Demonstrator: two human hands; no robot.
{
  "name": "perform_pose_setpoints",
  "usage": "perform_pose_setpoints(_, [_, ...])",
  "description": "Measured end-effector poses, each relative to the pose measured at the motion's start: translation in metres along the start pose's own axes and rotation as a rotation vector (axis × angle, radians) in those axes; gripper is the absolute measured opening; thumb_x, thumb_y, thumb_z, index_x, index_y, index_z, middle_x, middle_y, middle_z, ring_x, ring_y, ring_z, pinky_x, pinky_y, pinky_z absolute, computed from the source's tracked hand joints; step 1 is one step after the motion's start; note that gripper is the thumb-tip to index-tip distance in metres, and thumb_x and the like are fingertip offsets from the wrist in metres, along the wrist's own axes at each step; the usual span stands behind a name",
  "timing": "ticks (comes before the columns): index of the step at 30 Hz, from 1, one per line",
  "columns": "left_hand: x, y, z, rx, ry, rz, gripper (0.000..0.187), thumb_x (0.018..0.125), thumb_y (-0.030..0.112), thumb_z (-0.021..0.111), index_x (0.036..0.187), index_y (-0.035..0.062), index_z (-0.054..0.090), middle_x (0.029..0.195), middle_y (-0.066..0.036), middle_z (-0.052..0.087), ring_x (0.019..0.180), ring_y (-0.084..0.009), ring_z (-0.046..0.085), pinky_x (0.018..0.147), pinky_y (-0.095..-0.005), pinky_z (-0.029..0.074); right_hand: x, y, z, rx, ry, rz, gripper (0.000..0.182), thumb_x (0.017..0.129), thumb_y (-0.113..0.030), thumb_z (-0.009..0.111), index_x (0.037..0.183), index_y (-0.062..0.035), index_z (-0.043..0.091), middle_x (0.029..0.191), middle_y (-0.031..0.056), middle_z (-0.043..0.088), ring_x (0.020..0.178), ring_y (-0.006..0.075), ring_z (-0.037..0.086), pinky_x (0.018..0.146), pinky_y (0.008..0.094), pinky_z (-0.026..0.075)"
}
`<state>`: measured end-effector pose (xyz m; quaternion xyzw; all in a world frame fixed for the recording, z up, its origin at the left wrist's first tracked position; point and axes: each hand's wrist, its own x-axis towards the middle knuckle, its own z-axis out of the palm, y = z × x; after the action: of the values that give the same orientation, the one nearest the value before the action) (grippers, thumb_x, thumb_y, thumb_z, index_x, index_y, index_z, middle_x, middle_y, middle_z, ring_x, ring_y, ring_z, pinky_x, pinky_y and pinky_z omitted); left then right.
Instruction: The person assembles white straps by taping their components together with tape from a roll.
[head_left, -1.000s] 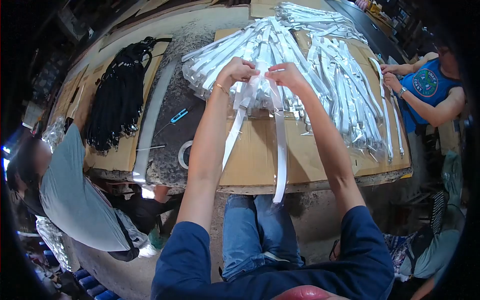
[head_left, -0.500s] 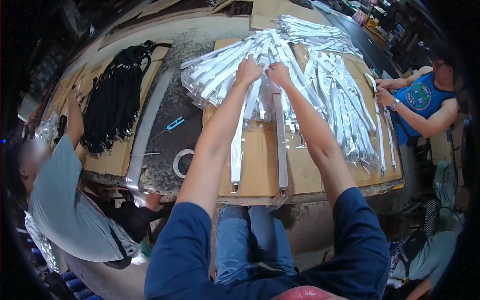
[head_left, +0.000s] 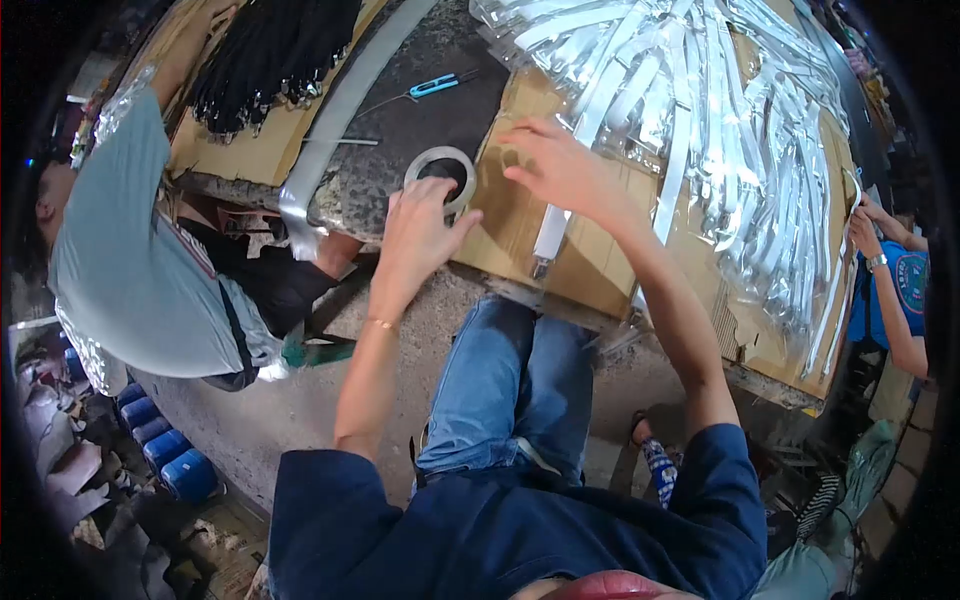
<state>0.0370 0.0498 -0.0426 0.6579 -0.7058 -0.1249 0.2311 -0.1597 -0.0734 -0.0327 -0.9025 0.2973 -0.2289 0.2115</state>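
Observation:
My left hand [head_left: 425,232] is at the near side of a roll of tape [head_left: 440,154], its fingers overlapping the ring and the thumb held apart. To its right my right hand [head_left: 570,172] hovers above the cardboard [head_left: 500,225], fingers curved with a gap between thumb and forefinger. Below that hand, a white strap with a metal end [head_left: 553,235] points toward the table's front edge. A large fan of white straps in clear plastic sleeves [head_left: 690,110] spreads beyond and to the right.
A blue-handled tool [head_left: 435,86] lies behind the tape. Further left are a long grey strip [head_left: 345,110] and a pile of black straps [head_left: 270,65]. A person in a grey shirt [head_left: 150,260] works at left; another person's hands [head_left: 868,225] hold a white strap at right.
Both hands have left the pile of white straps and come back toward me and left, the left one to the tape roll. My view has tilted down and turned.

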Motion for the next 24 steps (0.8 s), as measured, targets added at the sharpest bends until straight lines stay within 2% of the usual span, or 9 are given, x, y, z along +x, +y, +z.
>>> perform_pose_setpoints(2, [0.006,0.0,0.011,0.097,0.159,-0.025,0.037,0.078,0.027,0.071,0.104,0.0011,0.065,0.106,-0.014,0.064,0.101,-0.0281,0.059,0.092,-0.0399,0.04,0.006,-0.006,0.021,-0.022,-0.04,0.007,0.024,0.083,-0.014,0.064,0.105,-0.0038,0.065,0.112,0.0151,0.058,0.108,0.0318,0.055,0.094,0.0382,0.044])
perform_pose_setpoints(3, [0.006,-0.001,0.014,0.115,0.182,0.025,0.029,0.079,0.024,0.069,0.098,0.0018,0.066,0.098,-0.013,0.065,0.096,-0.0279,0.059,0.09,-0.0412,0.041,0.009,-0.007,0.026,-0.044,-0.079,0.013,0.024,0.083,-0.013,0.064,0.104,-0.003,0.065,0.113,0.015,0.056,0.11,0.0317,0.054,0.096,0.0378,0.043])
perform_pose_setpoints(7, [0.008,-0.01,0.015,0.086,0.15,0.07,0.023,0.08,0.021,0.067,0.091,0.0014,0.065,0.089,-0.013,0.064,0.09,-0.0298,0.06,0.087,-0.0415,0.042,0.017,-0.003,0.031,-0.007,-0.104,0.038,0.02,0.08,-0.009,0.063,0.099,-0.0019,0.066,0.106,0.0145,0.058,0.109,0.0313,0.054,0.096,0.0373,0.043])
perform_pose_setpoints(10, [0.005,-0.006,-0.003,0.011,0.181,0.094,0.018,0.081,0.018,0.064,0.085,0.0009,0.064,0.084,-0.015,0.063,0.085,-0.0321,0.06,0.085,-0.0415,0.043,0.022,-0.008,0.024,-0.016,-0.116,-0.057,0.021,0.079,-0.005,0.057,0.098,-0.0017,0.065,0.098,0.013,0.061,0.1,0.028,0.059,0.086,0.0371,0.047])
perform_pose_setpoints(12, [0.002,0.008,-0.03,0.118,0.243,0.165,0.016,0.08,0.017,0.063,0.083,0.0005,0.062,0.084,-0.016,0.063,0.082,-0.0334,0.06,0.083,-0.0417,0.044,0.024,-0.031,-0.001,0.225,-0.201,0.098,0.02,0.08,-0.003,0.054,0.096,0.0004,0.065,0.086,0.0125,0.065,0.086,0.0248,0.064,0.078,0.0346,0.05])
perform_pose_setpoints(14, [-0.007,0.024,-0.055,0.121,0.239,0.169,0.015,0.08,0.016,0.062,0.081,0.0006,0.061,0.084,-0.015,0.063,0.082,-0.032,0.061,0.082,-0.0417,0.044,0.023,-0.047,-0.019,0.289,-0.245,0.126,0.021,0.08,-0.004,0.054,0.098,0.0007,0.065,0.083,0.0128,0.066,0.079,0.0232,0.065,0.074,0.0333,0.05])
perform_pose_setpoints(18, [-0.053,0.054,-0.07,0.103,0.196,0.264,0.018,0.079,0.017,0.063,0.088,0.0018,0.065,0.083,-0.013,0.064,0.08,-0.0302,0.061,0.08,-0.0395,0.043,-0.032,-0.091,-0.029,0.384,-0.291,0.279,0.026,0.08,-0.008,0.058,0.104,0.0001,0.064,0.075,0.0127,0.068,0.067,0.0181,0.066,0.066,0.0307,0.051])
perform_pose_setpoints(19, [-0.07,0.058,-0.063,0.065,0.182,0.264,0.016,0.08,0.017,0.064,0.086,0.0017,0.063,0.082,-0.014,0.064,0.08,-0.0313,0.061,0.08,-0.0394,0.043,-0.052,-0.103,-0.024,0.274,-0.244,0.333,0.023,0.079,-0.014,0.06,0.097,-0.0026,0.069,0.074,0.0128,0.07,0.068,0.023,0.068,0.067,0.0327,0.052])
perform_pose_setpoints(24, [-0.133,0.072,-0.025,-0.026,0.085,0.264,0.017,0.08,0.018,0.065,0.084,0.0015,0.062,0.082,-0.015,0.064,0.08,-0.0317,0.061,0.082,-0.0394,0.044,-0.151,-0.118,0.018,0.28,-0.18,0.423,0.017,0.081,-0.015,0.062,0.086,-0.0025,0.071,0.072,0.0126,0.069,0.064,0.0221,0.067,0.065,0.0324,0.052])
